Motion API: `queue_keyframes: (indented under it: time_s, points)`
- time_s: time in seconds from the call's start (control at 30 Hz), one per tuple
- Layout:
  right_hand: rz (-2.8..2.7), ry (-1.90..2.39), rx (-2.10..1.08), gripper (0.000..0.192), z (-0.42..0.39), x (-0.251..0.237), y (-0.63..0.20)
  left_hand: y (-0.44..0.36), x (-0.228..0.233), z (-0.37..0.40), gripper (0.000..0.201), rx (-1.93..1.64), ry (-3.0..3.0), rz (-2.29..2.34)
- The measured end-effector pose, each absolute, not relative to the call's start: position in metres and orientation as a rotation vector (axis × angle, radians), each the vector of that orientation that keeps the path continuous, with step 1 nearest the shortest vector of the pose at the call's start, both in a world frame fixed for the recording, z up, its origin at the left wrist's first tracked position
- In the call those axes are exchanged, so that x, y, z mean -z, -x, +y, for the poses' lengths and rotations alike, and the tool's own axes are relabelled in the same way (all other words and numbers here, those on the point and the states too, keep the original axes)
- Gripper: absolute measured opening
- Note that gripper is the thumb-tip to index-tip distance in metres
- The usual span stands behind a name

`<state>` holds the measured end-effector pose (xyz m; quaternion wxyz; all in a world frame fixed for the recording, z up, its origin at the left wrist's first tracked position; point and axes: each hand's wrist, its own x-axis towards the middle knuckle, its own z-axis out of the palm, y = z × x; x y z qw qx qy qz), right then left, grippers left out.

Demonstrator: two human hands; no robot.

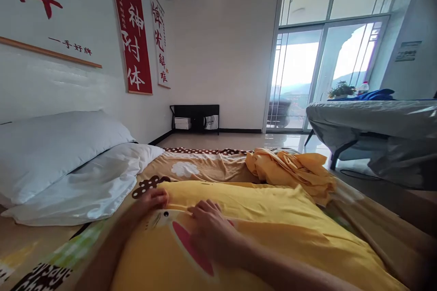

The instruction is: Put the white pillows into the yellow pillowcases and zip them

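— Wrinkles are my worry: the yellow pillow (259, 232) lies across the bed (205, 166), and uneven pressing could bunch its cover or push it sideways.

— And your hands?

— My left hand (153, 200) rests open at its upper left edge; my right hand (210, 232) lies flat, fingers spread, on the printed face.

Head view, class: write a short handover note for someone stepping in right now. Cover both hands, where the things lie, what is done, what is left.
Left hand: flat on the yellow pillow, near its top edge, no grip.
Right hand: palm down on the pillow's cartoon print, no grip.
Two white pillows stacked at left by the wall.
Crumpled orange cloth beyond the yellow pillow.
Done: yellow pillow lies flat on the bed.
Left: orange cloth not yet folded.
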<state>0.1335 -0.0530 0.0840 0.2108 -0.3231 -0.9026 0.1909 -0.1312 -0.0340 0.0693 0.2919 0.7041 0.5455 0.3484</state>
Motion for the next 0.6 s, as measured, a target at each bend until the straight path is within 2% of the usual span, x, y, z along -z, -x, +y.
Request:
queue_keyframes:
  time_s: [0.1,0.23,0.37,0.6]
  points:
    - [-2.534,0.872,-0.433,0.024,-0.047,-0.079,-0.113,0.143,-0.036,-0.033,0.037,-1.153,-1.758,1.356]
    - [-2.587,0.786,-0.412,0.016,-0.044,-0.075,-0.084,0.164,-0.026,-0.039,0.039,-1.208,-1.778,1.341]
    - [-2.746,0.753,-0.473,0.024,-0.045,-0.074,-0.062,0.173,-0.033,-0.049,0.033,-1.115,-1.867,1.287]
    - [-3.0,0.574,-0.136,0.024,-0.045,-0.073,-0.059,0.176,-0.029,-0.064,0.019,-0.991,-1.827,1.277]
